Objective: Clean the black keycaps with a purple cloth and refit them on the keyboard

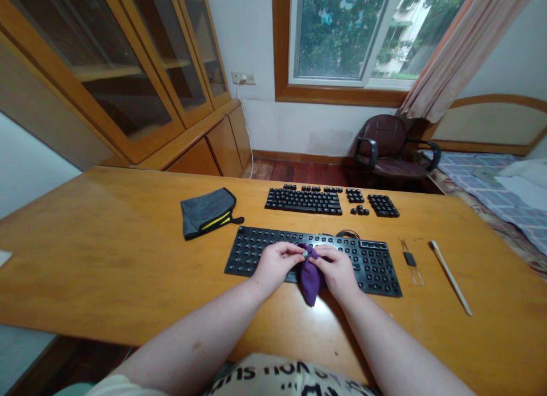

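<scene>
My left hand is closed in a pinch on a small keycap, its lighter underside partly showing. My right hand pinches a purple cloth against the keycap, and the cloth's loose end hangs down between my hands. Both hands are over the black keyboard base, whose bare key stems show where its caps are off. Behind it, removed black keycaps lie in rows and blocks on the desk, grouped as on a keyboard.
A folded grey cloth with yellow lining lies left on the wooden desk. To the right are a wire keycap puller and a thin brush. The keyboard's coiled cable sits behind the base. An office chair stands beyond the desk.
</scene>
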The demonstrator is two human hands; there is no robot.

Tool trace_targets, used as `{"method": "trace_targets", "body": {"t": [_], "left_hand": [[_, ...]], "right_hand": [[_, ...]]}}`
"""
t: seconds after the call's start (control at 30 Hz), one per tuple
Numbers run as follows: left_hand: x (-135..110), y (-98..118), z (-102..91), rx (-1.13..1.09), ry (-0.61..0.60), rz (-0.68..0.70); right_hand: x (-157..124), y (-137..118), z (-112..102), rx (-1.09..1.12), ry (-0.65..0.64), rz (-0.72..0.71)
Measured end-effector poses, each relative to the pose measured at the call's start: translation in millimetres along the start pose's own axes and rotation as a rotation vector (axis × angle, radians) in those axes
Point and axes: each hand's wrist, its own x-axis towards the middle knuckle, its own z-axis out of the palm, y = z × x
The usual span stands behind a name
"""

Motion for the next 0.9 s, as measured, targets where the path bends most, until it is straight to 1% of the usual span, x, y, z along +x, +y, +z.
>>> {"method": "trace_targets", "body": {"t": [0.13,0.23,0.33,0.4,0.47,0.53,0.67,0.8,0.9], "left_hand": [[0,2,-0.8,0.022,0.007,0.012],[-1,3,0.2,-0.010,-0.012,0.034],[-1,1,2.5,-0.074,-0.035,0.047],[-1,-1,3.2,-0.077,-0.032,0.070],[0,-4,2.1,-0.011,-0.009,0.138],[1,-6,-0.4,0.104,0.006,0.235],[2,-7,-5.6,0.304,-0.002,0.394],[2,-7,-6.9,0.360,-0.060,0.497],[1,-7,-6.8,0.379,-0.082,0.537]], "right_hand": [[0,-1,-1,-0.011,0.024,0.018],[0,-2,-1,-0.016,0.025,0.048],[-1,-3,0,-0.012,0.008,0.084],[0,-3,1,0.011,-0.014,0.104],[0,-4,1,0.046,-0.031,0.128],[1,-4,1,0.076,-0.036,0.157],[2,-4,4,0.138,-0.040,0.223],[-1,-4,6,0.185,-0.059,0.286],[-2,-4,6,0.124,-0.063,0.266]]}}
